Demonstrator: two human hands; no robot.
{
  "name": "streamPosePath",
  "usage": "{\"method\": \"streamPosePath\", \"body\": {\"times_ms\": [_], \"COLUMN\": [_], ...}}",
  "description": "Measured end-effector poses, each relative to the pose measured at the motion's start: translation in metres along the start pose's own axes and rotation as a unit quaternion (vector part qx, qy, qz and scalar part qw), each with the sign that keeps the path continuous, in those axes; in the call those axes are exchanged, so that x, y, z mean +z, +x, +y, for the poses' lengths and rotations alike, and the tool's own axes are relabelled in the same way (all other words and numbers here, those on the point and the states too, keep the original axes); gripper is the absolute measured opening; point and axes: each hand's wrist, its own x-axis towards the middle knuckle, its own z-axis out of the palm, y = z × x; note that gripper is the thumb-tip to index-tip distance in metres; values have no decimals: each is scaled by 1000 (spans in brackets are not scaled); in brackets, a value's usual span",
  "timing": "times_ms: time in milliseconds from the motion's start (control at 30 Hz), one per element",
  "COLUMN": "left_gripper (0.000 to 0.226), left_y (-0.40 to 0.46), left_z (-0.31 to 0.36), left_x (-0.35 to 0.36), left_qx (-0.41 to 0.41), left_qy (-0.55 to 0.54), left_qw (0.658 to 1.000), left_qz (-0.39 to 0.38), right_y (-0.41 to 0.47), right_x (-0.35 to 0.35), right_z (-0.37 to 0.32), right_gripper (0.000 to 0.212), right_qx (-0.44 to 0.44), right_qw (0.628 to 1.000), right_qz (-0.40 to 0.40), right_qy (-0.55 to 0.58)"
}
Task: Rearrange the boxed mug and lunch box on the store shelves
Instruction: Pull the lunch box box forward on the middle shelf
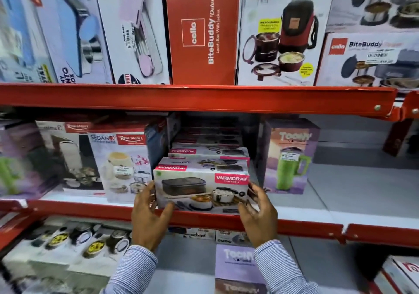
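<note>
A white Varmora lunch box carton (201, 189) stands at the front edge of the middle shelf, with two more like it stacked behind. My left hand (148, 216) grips its left end and my right hand (257, 214) grips its right end. To the right on the same shelf stands a purple boxed mug (289, 157) showing a green mug. Another purple mug box (235, 264) sits on the lower shelf below my right wrist.
Red shelf rails (197, 99) run across above and below. A Rishabh lunch carton (120, 164) stands just left of my left hand. Cello lunch box cartons (201, 30) fill the top shelf. The white shelf surface (353, 180) right of the mug box is bare.
</note>
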Motion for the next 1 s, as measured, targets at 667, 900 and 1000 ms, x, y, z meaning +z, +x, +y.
{"method": "streamPosePath", "body": {"times_ms": [667, 900, 1000], "left_gripper": [73, 48, 31], "left_y": [6, -25, -59], "left_z": [-12, -16, -40], "left_x": [0, -3, 4], "left_qx": [32, 104, 96], "left_qy": [-10, -15, -47], "left_qw": [998, 993, 994], "left_qz": [-57, 53, 13], "right_y": [3, -18, -40], "right_x": [-4, -28, -63], "right_z": [4, 12, 36], "right_gripper": [57, 54, 40], "right_qx": [-28, -78, -114], "right_qw": [999, 995, 988], "right_qz": [3, 8, 39], "right_qy": [-25, -62, -101]}}
